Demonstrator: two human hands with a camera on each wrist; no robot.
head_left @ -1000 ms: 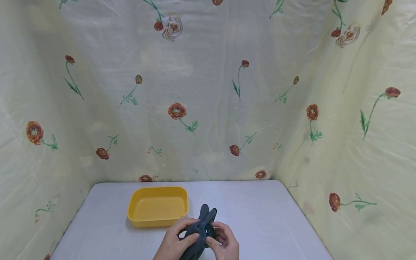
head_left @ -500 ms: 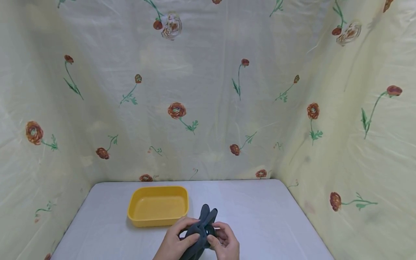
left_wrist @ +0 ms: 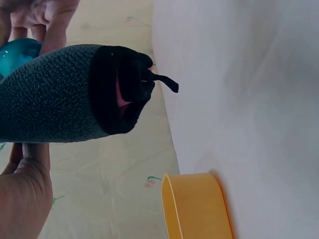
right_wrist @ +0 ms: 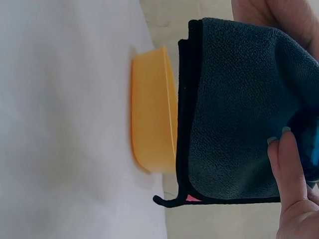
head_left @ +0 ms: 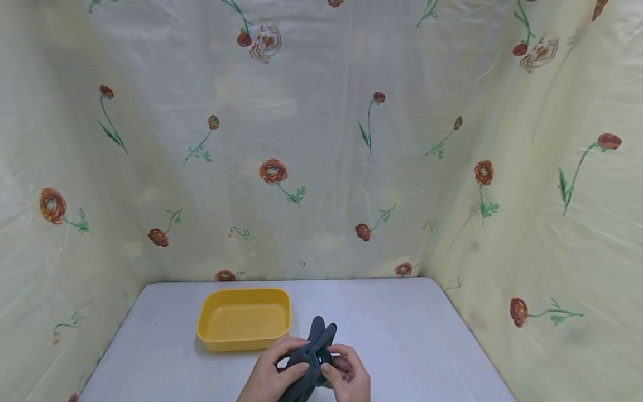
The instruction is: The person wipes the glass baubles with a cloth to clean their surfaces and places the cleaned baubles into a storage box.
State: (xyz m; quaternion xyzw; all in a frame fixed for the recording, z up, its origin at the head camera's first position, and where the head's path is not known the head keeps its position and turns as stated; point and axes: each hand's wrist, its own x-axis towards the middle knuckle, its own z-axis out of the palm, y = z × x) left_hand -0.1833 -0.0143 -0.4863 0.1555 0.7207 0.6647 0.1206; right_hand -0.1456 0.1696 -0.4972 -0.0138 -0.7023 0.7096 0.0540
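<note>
A folded dark grey-teal cloth (head_left: 301, 357) with black edging and a small hanging loop is held above the table. My left hand (head_left: 276, 368) grips it from the left, thumb on top. On the cloth's right side is a glossy dark teal round object (head_left: 324, 357); its exact kind is unclear. My right hand (head_left: 349, 373) holds this between thumb and fingers, against the cloth. The left wrist view shows the glossy teal thing (left_wrist: 21, 54) partly behind the cloth (left_wrist: 55, 94). In the right wrist view, fingertips (right_wrist: 285, 142) touch the cloth beside it.
A yellow rectangular tub (head_left: 243, 343) stands on the white-covered table (head_left: 392, 329), behind and to the left of my hands. A pale flower-printed curtain (head_left: 321, 139) encloses the back and both sides.
</note>
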